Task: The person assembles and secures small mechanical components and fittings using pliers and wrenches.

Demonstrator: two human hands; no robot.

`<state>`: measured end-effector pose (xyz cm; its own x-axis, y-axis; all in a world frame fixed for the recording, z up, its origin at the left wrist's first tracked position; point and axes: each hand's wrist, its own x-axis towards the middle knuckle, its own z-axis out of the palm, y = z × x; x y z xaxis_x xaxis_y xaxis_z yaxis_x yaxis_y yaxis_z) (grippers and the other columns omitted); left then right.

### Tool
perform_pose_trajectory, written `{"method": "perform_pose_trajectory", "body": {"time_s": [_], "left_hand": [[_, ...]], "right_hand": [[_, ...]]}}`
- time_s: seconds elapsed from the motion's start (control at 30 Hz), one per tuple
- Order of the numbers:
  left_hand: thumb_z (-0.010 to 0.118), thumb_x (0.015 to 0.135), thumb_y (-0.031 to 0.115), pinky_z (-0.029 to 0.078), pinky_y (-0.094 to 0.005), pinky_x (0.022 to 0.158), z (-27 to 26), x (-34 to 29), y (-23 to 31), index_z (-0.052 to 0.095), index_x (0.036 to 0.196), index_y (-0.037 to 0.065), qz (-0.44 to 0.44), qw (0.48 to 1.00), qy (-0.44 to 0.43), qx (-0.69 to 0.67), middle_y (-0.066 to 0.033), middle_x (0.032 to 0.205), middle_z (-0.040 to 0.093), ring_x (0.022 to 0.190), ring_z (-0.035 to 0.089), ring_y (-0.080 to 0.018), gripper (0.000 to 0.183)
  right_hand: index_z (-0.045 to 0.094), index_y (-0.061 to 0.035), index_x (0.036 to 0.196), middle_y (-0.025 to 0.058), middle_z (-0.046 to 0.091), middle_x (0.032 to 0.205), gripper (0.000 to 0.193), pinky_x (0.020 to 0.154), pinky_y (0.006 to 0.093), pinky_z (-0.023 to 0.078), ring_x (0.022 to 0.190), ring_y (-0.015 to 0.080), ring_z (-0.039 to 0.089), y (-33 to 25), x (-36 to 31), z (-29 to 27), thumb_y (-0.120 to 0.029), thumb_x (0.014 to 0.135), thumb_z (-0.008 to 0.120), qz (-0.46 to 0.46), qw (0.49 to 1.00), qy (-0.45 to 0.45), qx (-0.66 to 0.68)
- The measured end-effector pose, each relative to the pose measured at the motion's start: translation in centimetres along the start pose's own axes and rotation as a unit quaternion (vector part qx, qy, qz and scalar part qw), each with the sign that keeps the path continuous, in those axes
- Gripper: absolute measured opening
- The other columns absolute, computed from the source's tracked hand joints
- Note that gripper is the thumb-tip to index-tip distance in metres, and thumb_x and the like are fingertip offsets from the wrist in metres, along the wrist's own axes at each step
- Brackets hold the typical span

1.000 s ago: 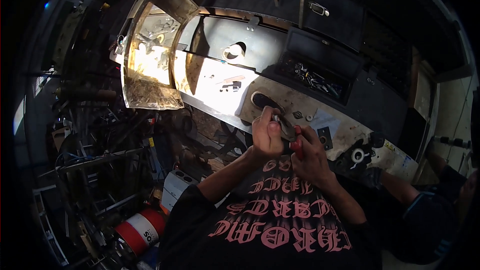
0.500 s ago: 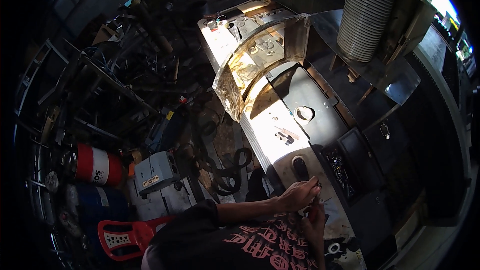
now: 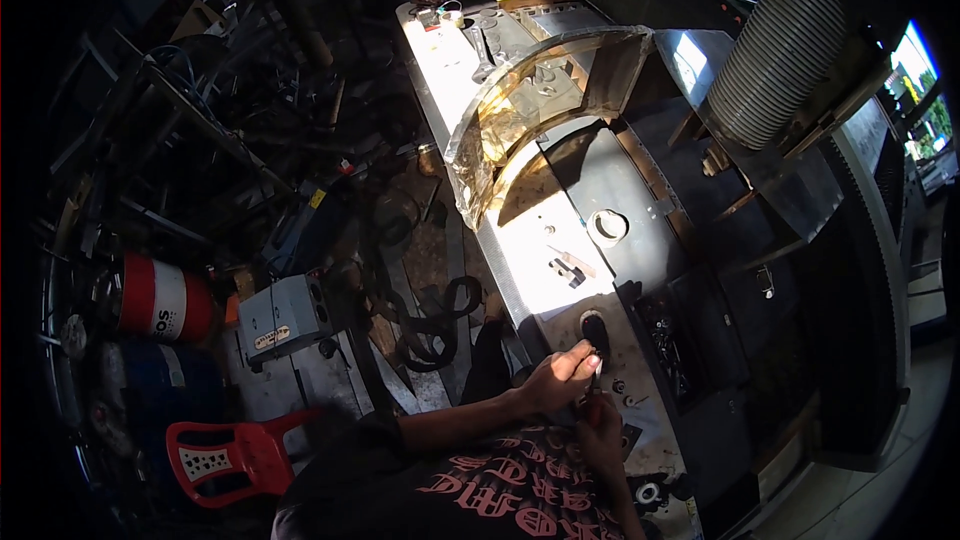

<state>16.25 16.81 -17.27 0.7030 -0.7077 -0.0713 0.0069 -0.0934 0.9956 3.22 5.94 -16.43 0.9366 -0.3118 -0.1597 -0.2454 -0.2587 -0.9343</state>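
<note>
At the near end of the workbench (image 3: 560, 325), my left hand (image 3: 562, 380) is closed, thumb and fingertips pinched on something too small to make out. Just below it, my right hand (image 3: 602, 435) wraps round a red-handled tool (image 3: 594, 410) whose thin metal shaft points up toward the left fingertips. A dark oval opening or pad (image 3: 594, 328) lies on the bench just beyond the left fingers. A few small round metal parts (image 3: 618, 387) rest to the right of my hands.
A dark open case (image 3: 690, 340) with small hardware sits on the right. Farther up are a white ring (image 3: 608, 227), a curved clear guard (image 3: 560, 45) and a ribbed hose (image 3: 775, 65). To the left stand a red chair (image 3: 235, 460), a grey box (image 3: 285, 318) and a red-and-white drum (image 3: 165, 297).
The view has shifted slightly. My left hand has opened its pinch angle so the thumb shows on top, and the red-handled tool's metal shaft shows more clearly between my hands.
</note>
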Motion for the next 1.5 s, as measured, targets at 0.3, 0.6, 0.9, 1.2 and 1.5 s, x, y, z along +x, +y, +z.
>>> {"method": "perform_pose_trajectory", "body": {"time_s": [0.3, 0.6, 0.9, 1.2, 1.5], "left_hand": [[0.06, 0.088, 0.044, 0.049, -0.0381, 0.083, -13.1, -5.5, -6.8, 0.063, 0.106, 0.002, -0.253, 0.945, 0.103, 0.181, -0.0179, 0.097, 0.067, 0.094, 0.064, -0.0309, 0.046], [0.064, 0.078, 0.031, 0.047, -0.036, 0.093, -30.5, 1.4, -20.8, 0.067, 0.113, 0.015, -0.278, 0.925, -0.156, 0.21, -0.0124, 0.112, 0.067, 0.108, 0.062, -0.0274, 0.039], [0.059, 0.082, 0.029, 0.051, -0.0384, 0.08, -47.0, 30.0, -12.3, 0.066, 0.103, 0.008, -0.184, 0.957, 0.011, 0.226, -0.0146, 0.092, 0.069, 0.088, 0.066, -0.0293, 0.031], [0.049, 0.085, 0.022, 0.046, -0.0506, 0.087, -49.4, 60.5, -17.7, 0.061, 0.11, 0.011, 0.152, 0.795, 0.016, 0.587, -0.0141, 0.111, 0.063, 0.112, 0.054, -0.0351, 0.03], [0.045, 0.091, 0.015, 0.046, -0.0566, 0.083, -50.2, 67.2, -18.8, 0.057, 0.115, 0.011, 0.32, 0.681, -0.143, 0.644, -0.0138, 0.104, 0.061, 0.095, 0.06, -0.0352, 0.027]], "right_hand": [[0.059, 0.002, 0.089, 0.0061, 0.057, 0.092, 0.02, 0.079, 0.0254, 0.044, 0.087, 0.0115, 0.056, 2.0, 6.5, 2.9, 0.002, 0.07, 0.054, 0.081, 0.98, -0.054, 0.173], [0.052, -0.0041, 0.078, 0.0054, 0.05, 0.089, 0.017, 0.064, 0.0302, 0.05, 0.081, 0.0156, 0.053, -2.4, 16.9, 6.9, 0.002, 0.063, 0.055, 0.14, 0.94, 0.078, 0.303], [0.052, -0.0024, 0.087, 0.0076, 0.053, 0.082, 0.013, 0.072, 0.0312, 0.05, 0.077, 0.0191, 0.056, -7.9, 27.0, 12.1, 0.002, 0.075, 0.056, 0.01, 0.909, 0.36, 0.207], [0.054, -0.0017, 0.082, 0.0086, 0.056, 0.09, 0.02, 0.07, 0.031, 0.048, 0.08, 0.0192, 0.054, -23.1, 25.3, 19.4, -0.019, 0.085, 0.045, 0.095, 0.758, 0.626, 0.154], [0.052, -0.0035, 0.073, 0.01, 0.049, 0.087, 0.017, 0.071, 0.0365, 0.047, 0.084, 0.0254, 0.052, -31.3, 30.1, 19.1, 0.004, 0.059, 0.058, 0.062, 0.82, 0.539, 0.184]]}}
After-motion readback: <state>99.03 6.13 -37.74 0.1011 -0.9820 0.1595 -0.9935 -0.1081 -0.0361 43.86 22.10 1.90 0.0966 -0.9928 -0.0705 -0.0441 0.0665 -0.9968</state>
